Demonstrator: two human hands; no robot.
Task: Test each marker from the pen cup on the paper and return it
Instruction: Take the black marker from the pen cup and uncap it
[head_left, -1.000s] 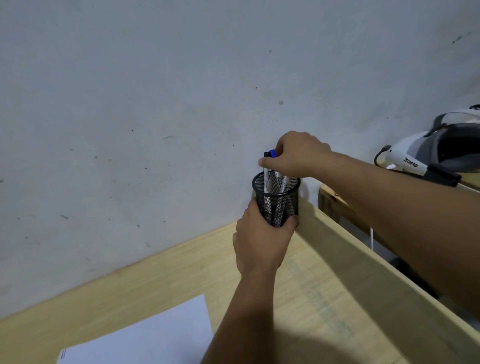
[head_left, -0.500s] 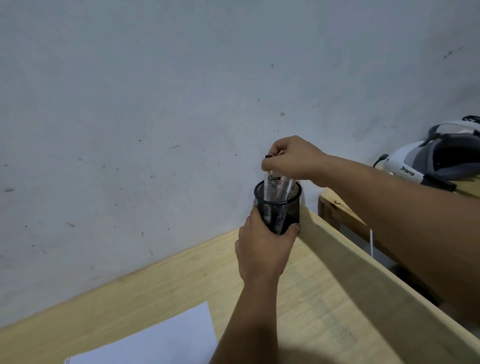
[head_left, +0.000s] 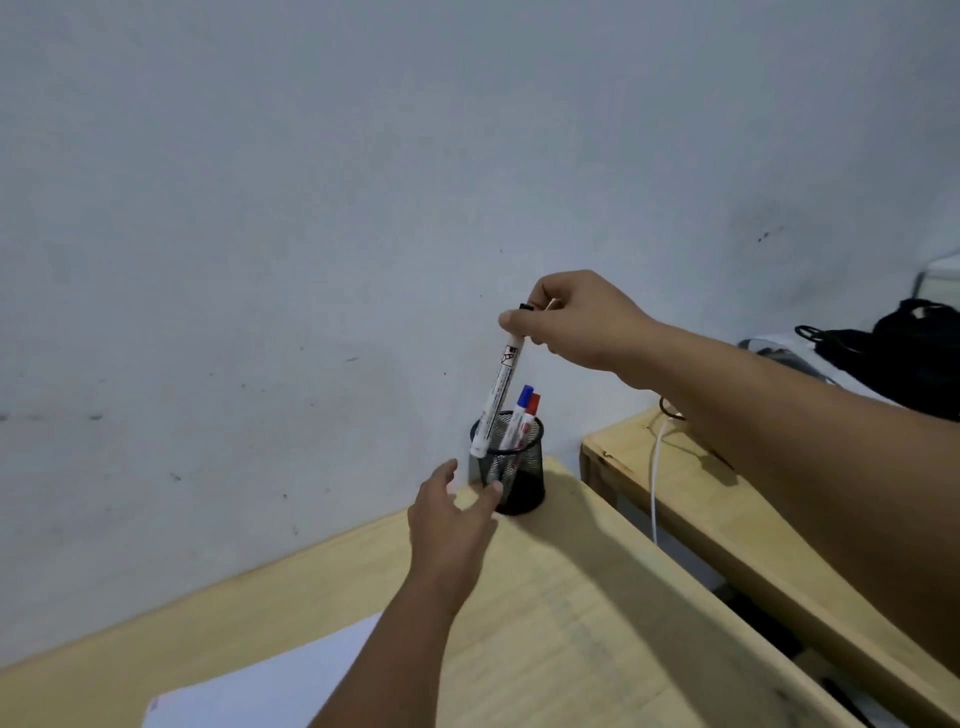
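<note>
A black mesh pen cup (head_left: 524, 483) stands at the far corner of the wooden table (head_left: 571, 623), against the wall. Inside it lean a blue-capped marker (head_left: 521, 410) and a red-capped marker (head_left: 531, 413). My right hand (head_left: 576, 319) pinches the black-capped top of a white marker (head_left: 498, 397), which hangs tilted with its lower end at the cup's left rim. My left hand (head_left: 452, 525) hovers just left of the cup, fingers spread, one fingertip near the mesh and nothing held. A white paper sheet (head_left: 270, 686) lies at the table's near left.
A grey wall rises right behind the cup. To the right, across a narrow gap, a second wooden table (head_left: 727, 519) carries a white cable (head_left: 655, 478) and a black bag (head_left: 904, 353).
My right hand has risen and drawn the black-capped marker almost out of the cup. My left hand has let go of the cup and opened. The view has tilted upward.
</note>
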